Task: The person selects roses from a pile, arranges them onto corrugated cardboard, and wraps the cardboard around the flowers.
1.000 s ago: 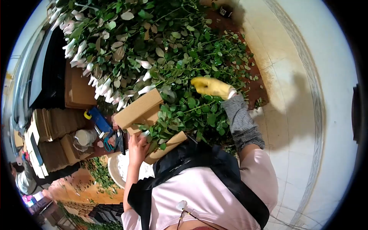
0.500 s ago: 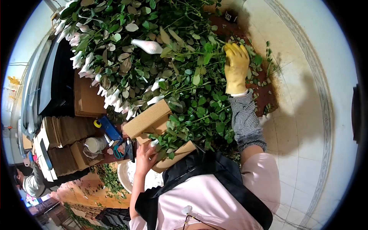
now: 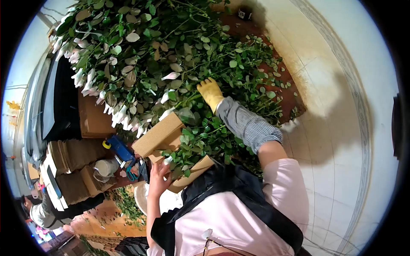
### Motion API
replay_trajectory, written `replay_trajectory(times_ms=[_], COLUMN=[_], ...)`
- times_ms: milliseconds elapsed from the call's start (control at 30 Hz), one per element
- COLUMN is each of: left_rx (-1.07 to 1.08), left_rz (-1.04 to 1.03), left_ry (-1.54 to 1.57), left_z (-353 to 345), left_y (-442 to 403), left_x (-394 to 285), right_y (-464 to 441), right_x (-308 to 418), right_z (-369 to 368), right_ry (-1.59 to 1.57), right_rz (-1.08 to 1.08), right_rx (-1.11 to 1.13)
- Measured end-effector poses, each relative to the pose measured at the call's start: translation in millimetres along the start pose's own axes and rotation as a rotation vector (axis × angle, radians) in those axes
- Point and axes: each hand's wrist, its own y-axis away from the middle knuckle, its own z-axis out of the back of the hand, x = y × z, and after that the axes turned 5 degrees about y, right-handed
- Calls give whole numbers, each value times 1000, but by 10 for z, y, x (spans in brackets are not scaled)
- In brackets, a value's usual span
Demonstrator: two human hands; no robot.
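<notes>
My left hand is bare, at the open end of a corrugated cardboard wrap. Its curled fingers are at a pale rose bud, and leafy stems lie inside the wrap beside it. My right hand wears a yellow rubber glove and reaches over the heap of roses. The gloved fingers are apart and rest among the leaves; I see nothing held in them. A pinkish rose head lies a little to the left of the glove. Many other heads in white sleeves line the heap's left edge.
Left of the wrap are teal-handled scissors, a blue tool, a white cup and stacked cardboard. A white tub stands below. Another person is at far left. Loose leaves cover the red tabletop.
My gloved right hand has moved left and down, from the stems' right side to the heap's middle. The large rose head near the top is no longer there. My left hand stays by the wrap.
</notes>
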Motion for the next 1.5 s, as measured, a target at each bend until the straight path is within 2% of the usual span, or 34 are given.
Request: replay_trajectory(times_ms=[100, 167, 200, 267, 300, 333, 400, 467, 533, 567, 600, 667, 800, 867, 1000, 1067, 1100, 1167, 1300, 1333, 1400, 1433, 1467, 1500], left_rx=[-34, -38, -46, -69, -73, -76, -94, -86, -85, -95, -105, -127, -104, -83, -93, -126, -130, -146, -161, -160, -167, -161, -158, -155], left_rz=[-15, -10, -5, 11, 15, 15, 0, 25, 24, 16, 8, -10, 4, 15, 36, 24, 26, 14, -5, 6, -10, -17, -11, -2], left_ry=[-34, -81, -122, -95, -100, -107, -115, -109, -113, -108, -104, -93, -91, -81, -76, -59, -68, -62, -25, -37, -44, -39, -37, -36], left_z=[-27, -21, -40, -57, -60, -53, -99, -88, -76, -75, -76, -83, -24, -7, -32, -102, -128, -99, -123, -120, -95, -103, -110, -121], left_y=[-8, -24, -37, -43, -43, -49, -44, -40, -31, -44, -54, -62, -69, -65, -51, -68, -54, -31, -3, -4, -19, -20, -15, -12], left_x=[18, 2, -21, -50, -53, -47, 11, -34, -50, -58, -65, -74, -136, -134, -128, -68, -47, -12, 26, 10, -17, -5, 12, 22], right_y=[-166, -169, -149, -325, -380, -393, -294, -198, -117, -167, -164, -100, -189, -152, -76, 11, 71, 193, 647, 716, 814, 818, 814, 803], right_x=[-214, -350, -437, -621, -636, -711, -701, -607, -540, -564, -605, -616, -727, -711, -690, -684, -716, -765, -782, -787, -750, -772, -773, -743], right_z=[322, 676, 782, 700, 749, 801, 1048, 1286, 1471, 1314, 1240, 1595, 1442, 1509, 1386, 1643, 1691, 1665, 1661, 1664, 1692, 1659, 1683, 1723], right_ry=[-179, -324, -404, -583, -740, -358, -109, -7, -53, -49, -166, -214, -370, -289, -205, -281, -363, -570, -855, -868, -993, -974, -970, -919], right_rz=[-2, -15, 4, 70, 49, 47, -14, -32, 24, 65, 122, 229, 287, 235, 291, 237, 246, 259, 117, 109, 96, 121, 113, 23], right_rx=[-71, -325, -548, -337, -93, -126, -650, -487, -108, -210, -461, -526, -431, -603, -459, -697, -703, -603, -77, -37, -89, -214, -215, -245])
